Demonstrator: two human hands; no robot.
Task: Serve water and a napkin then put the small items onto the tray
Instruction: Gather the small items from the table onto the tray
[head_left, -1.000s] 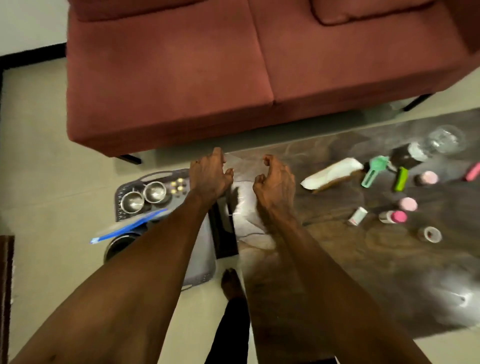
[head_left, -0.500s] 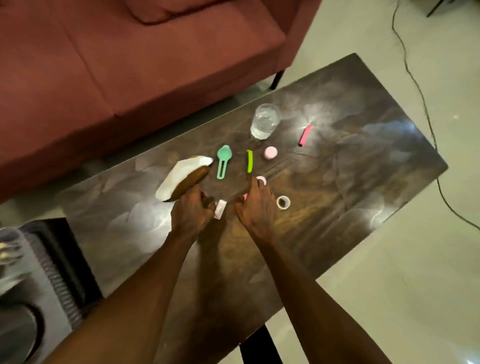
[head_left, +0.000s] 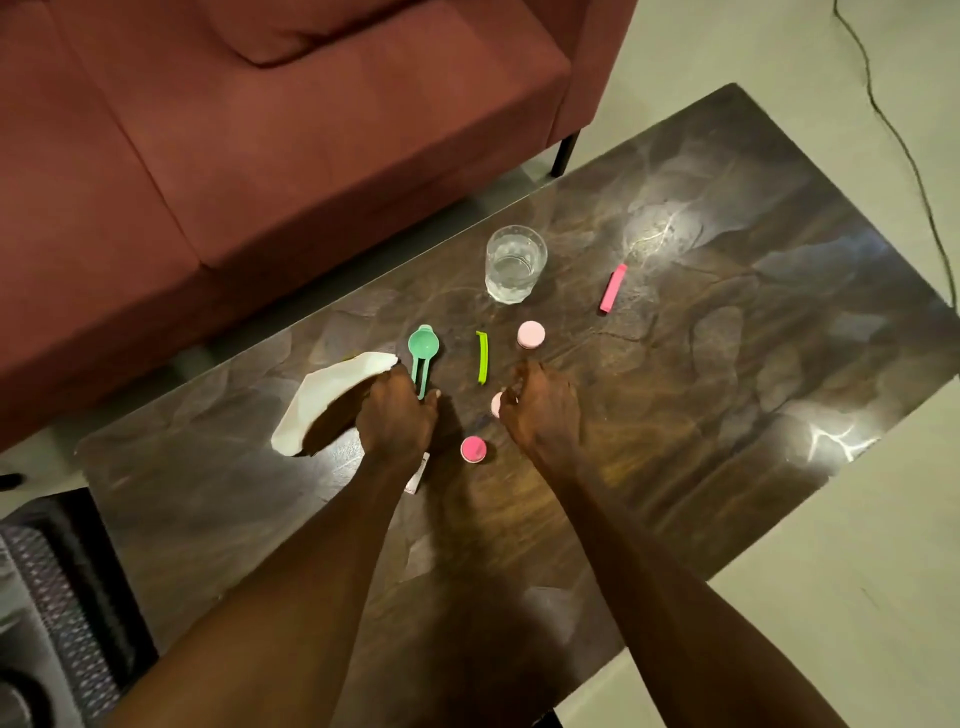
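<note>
**Both hands down among the small items, glass close behind**

The left hand (head_left: 397, 415) is curled at the near end of the green scoop (head_left: 422, 353), its fingertips at the handle; whether it has the handle pinched cannot be told. The right hand (head_left: 540, 410) is curled over a pale pink cap (head_left: 497, 404), fingers round it, apparently gripping it. A brighter pink cap (head_left: 473, 449) lies between the wrists, another pale one (head_left: 530, 334) just beyond the right hand, a lime clip (head_left: 482, 357) between the hands, and a pink stick (head_left: 613, 287) far right. A small white item (head_left: 418, 475) peeks from under the left forearm.

The glass (head_left: 516, 264) of water stands on the table (head_left: 727, 389) beyond the hands, the napkin (head_left: 332, 400) left of the left hand, so serving looks done and gathering is under way. The tray is not clearly in view.

Risks, as I judge them: the round caps may roll off the glossy table if nudged; a reach for the far cap or stick could knock the glass; the left forearm could sweep the white item off the near edge.
</note>
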